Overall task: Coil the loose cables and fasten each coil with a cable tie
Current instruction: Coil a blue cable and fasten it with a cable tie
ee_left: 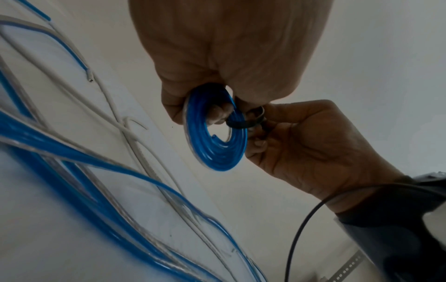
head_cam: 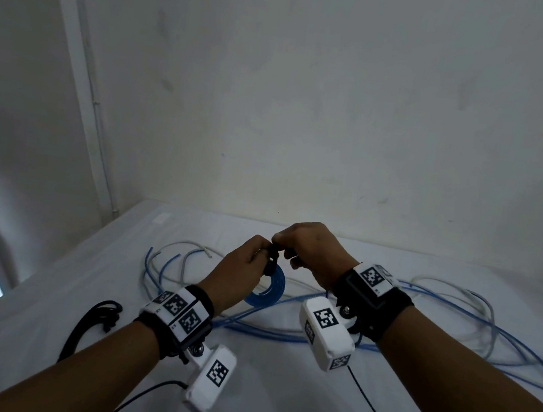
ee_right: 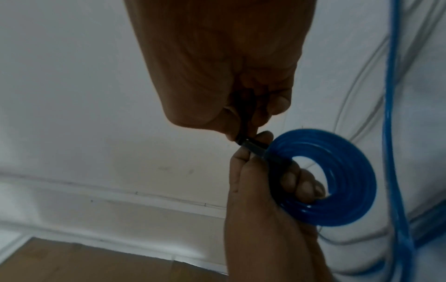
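Both hands are raised together above a white cloth-covered table (head_cam: 274,394). The left hand (head_cam: 238,270) has its fingers curled through the centre of a small flat coil of translucent blue cable (ee_left: 214,133), gripping the coil at its rim and holding it clear of the table. A black cable tie (ee_left: 243,124) is looped around one side of the coil. The right hand (head_cam: 312,248) is closed on the tie, pinching its black strap between thumb and fingertips just beside the coil, while the remaining fingers are curled in; in the right wrist view the strap runs up into the closed palm (ee_right: 246,118).

On the table beneath the hands lie loose blue cables (head_cam: 281,335) and loose white cables (head_cam: 183,246), sprawled in wide overlapping curves to the left and right. A bundle of black cable ties (head_cam: 95,321) lies near the left forearm, apart from the cables. Each wrist carries a black strap with white marker blocks. A plain pale wall (head_cam: 343,112) stands behind the table.
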